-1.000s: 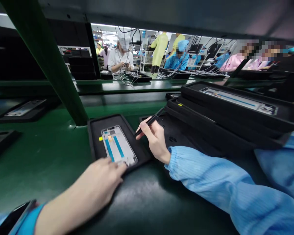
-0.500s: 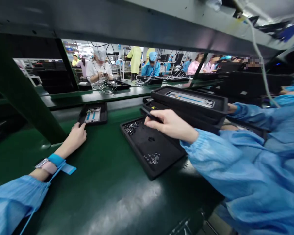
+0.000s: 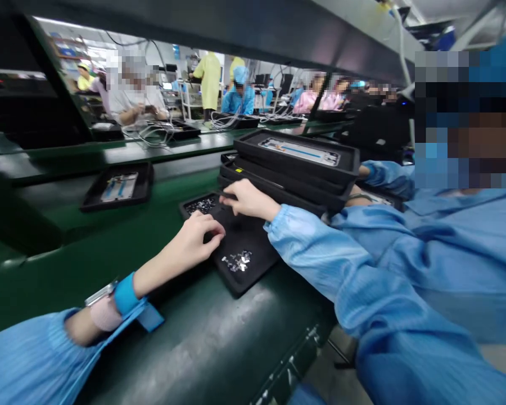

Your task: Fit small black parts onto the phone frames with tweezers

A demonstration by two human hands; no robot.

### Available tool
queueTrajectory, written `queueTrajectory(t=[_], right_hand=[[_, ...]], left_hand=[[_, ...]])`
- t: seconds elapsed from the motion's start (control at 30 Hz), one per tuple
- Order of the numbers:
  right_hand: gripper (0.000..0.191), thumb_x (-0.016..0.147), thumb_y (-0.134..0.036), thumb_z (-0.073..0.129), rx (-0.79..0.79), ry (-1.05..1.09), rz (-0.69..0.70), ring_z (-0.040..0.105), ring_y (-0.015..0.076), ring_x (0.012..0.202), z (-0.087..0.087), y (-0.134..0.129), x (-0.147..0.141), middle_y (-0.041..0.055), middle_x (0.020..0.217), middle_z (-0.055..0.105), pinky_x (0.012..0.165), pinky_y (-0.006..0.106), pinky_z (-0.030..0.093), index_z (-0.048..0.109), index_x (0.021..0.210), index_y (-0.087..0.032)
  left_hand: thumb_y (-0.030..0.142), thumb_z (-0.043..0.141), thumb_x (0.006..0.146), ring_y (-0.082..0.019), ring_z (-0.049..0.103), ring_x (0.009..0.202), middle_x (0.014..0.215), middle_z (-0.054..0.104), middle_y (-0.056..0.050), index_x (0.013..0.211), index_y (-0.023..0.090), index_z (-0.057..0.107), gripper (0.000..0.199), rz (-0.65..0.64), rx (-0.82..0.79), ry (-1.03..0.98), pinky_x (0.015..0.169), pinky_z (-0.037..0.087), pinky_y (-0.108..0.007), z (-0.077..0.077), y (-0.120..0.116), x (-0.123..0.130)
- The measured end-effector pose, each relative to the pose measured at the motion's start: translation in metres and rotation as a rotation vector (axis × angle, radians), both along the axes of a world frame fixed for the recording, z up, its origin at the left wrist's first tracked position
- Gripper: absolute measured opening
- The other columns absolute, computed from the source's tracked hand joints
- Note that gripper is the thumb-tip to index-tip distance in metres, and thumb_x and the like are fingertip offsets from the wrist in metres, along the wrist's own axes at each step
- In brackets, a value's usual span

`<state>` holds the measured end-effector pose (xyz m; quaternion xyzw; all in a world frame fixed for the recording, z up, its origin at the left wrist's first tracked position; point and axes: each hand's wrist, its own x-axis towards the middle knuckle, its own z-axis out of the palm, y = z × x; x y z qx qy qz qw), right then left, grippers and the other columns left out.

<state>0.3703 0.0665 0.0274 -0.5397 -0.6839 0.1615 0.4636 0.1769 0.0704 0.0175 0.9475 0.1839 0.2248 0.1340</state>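
Observation:
My left hand (image 3: 196, 239), with a blue strap on its wrist, hovers over the left edge of a black parts tray (image 3: 259, 270). Its thumb and fingers curve with a small gap, and nothing shows between them. Over the tray's far side is my right hand (image 3: 251, 199), fingers bent together; what they hold, if anything, I cannot make out. Small dark pieces (image 3: 200, 205) lie in the tray's far left corner, small silvery pieces (image 3: 238, 260) near its front. Further left rests a black tray (image 3: 145, 183) holding a silver frame (image 3: 120, 187) with blue strips.
Stacked black trays (image 3: 295, 169) stand behind the parts tray; the top one bears another silver frame (image 3: 299, 152). At the right a co-worker in blue (image 3: 468, 242) has hands near this stack. A green post (image 3: 21, 225) stands left, and a dark beam (image 3: 219, 28) crosses overhead.
My left hand has left the tray with the silver frame and moved right to the parts tray. The view has shifted right. My right hand stays over the parts tray, its fingers slightly rearranged.

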Motion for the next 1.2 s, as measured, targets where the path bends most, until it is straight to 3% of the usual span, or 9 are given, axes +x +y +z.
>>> queueTrajectory(t=[0.13, 0.27, 0.47, 0.67, 0.8, 0.9, 1.0, 1.1, 1.2], right_hand=[[0.009, 0.077, -0.014, 0.059, 0.041, -0.121, 0.015, 0.056, 0.0084, 0.045, 0.060, -0.029, 0.001, -0.0059, 0.048, 0.055, 0.060, 0.024, 0.046, 0.068, 0.077, -0.014], [0.017, 0.083, -0.014, 0.051, 0.176, -0.026, -0.059, 0.054, 0.0015, 0.043, 0.110, -0.066, -0.005, -0.0074, 0.058, 0.058, 0.051, 0.014, 0.043, 0.064, 0.073, -0.014], [0.016, 0.086, -0.015, 0.051, 0.473, 0.109, -0.123, 0.056, -0.0020, 0.049, 0.136, -0.113, 0.000, -0.0117, 0.071, 0.063, 0.039, 0.005, 0.039, 0.061, 0.076, -0.023], [0.017, 0.088, -0.018, 0.044, 0.720, -0.021, -0.095, 0.062, 0.0006, 0.067, 0.138, -0.143, 0.011, -0.0115, 0.082, 0.064, 0.047, 0.004, 0.042, 0.061, 0.092, -0.017], [0.022, 0.089, -0.014, 0.042, 0.684, -0.040, -0.122, 0.064, 0.0026, 0.078, 0.135, -0.164, 0.002, -0.0105, 0.081, 0.064, 0.049, 0.005, 0.042, 0.062, 0.089, -0.020], [0.020, 0.086, -0.009, 0.050, 0.667, 0.126, -0.202, 0.064, 0.0029, 0.071, 0.128, -0.175, -0.003, -0.0073, 0.078, 0.065, 0.043, 0.005, 0.042, 0.066, 0.082, -0.022], [0.013, 0.083, -0.015, 0.058, 0.505, 0.176, -0.144, 0.056, 0.0016, 0.049, 0.113, -0.181, 0.005, -0.0060, 0.080, 0.067, 0.042, 0.011, 0.043, 0.067, 0.084, -0.024], [0.010, 0.081, -0.018, 0.059, 0.277, 0.135, -0.079, 0.052, 0.0032, 0.044, 0.086, -0.179, 0.020, -0.0029, 0.076, 0.067, 0.042, 0.016, 0.042, 0.067, 0.086, -0.020], [0.016, 0.082, -0.023, 0.057, 0.027, 0.051, -0.088, 0.052, 0.0070, 0.042, 0.049, -0.165, 0.030, -0.0035, 0.053, 0.059, 0.045, 0.019, 0.043, 0.067, 0.090, -0.014]], left_hand=[[0.017, 0.050, 0.081, -0.018, 0.053, 0.076, 0.076, 0.066, -0.002, 0.076, 0.017, 0.065, 0.016, -0.171, -0.062, -0.011, 0.074, 0.043, -0.032, 0.006, -0.022, 0.020], [0.014, 0.051, 0.079, -0.019, 0.053, 0.076, 0.076, 0.065, -0.004, 0.080, 0.015, 0.066, 0.015, -0.293, -0.088, 0.025, 0.072, 0.044, -0.032, 0.016, -0.052, 0.050], [0.015, 0.051, 0.081, -0.023, 0.050, 0.087, 0.096, 0.060, -0.010, 0.096, 0.012, 0.061, 0.018, -0.382, 0.022, 0.154, 0.079, 0.046, -0.037, 0.018, -0.084, 0.101], [0.009, 0.051, 0.080, -0.025, 0.053, 0.092, 0.096, 0.062, -0.016, 0.090, 0.005, 0.061, 0.015, -0.497, 0.402, 0.300, 0.082, 0.044, -0.033, 0.000, -0.114, 0.112], [0.003, 0.045, 0.082, -0.029, 0.055, 0.095, 0.099, 0.062, -0.021, 0.095, 0.001, 0.062, 0.021, -0.438, 0.619, 0.380, 0.078, 0.045, -0.037, -0.010, -0.132, 0.101], [0.003, 0.046, 0.081, -0.026, 0.057, 0.082, 0.081, 0.061, -0.015, 0.081, 0.006, 0.062, 0.016, -0.422, 0.573, 0.380, 0.064, 0.046, -0.034, -0.010, -0.134, 0.101], [0.005, 0.046, 0.082, -0.025, 0.055, 0.077, 0.075, 0.057, -0.012, 0.075, 0.008, 0.060, 0.015, -0.436, 0.522, 0.341, 0.060, 0.046, -0.033, -0.009, -0.129, 0.105], [0.005, 0.044, 0.082, -0.024, 0.053, 0.077, 0.077, 0.056, -0.011, 0.078, 0.009, 0.057, 0.015, -0.453, 0.469, 0.318, 0.064, 0.047, -0.034, -0.014, -0.121, 0.101], [0.008, 0.042, 0.084, -0.023, 0.053, 0.083, 0.085, 0.057, -0.009, 0.089, 0.013, 0.057, 0.016, -0.445, 0.256, 0.246, 0.072, 0.047, -0.034, -0.020, -0.110, 0.076]])
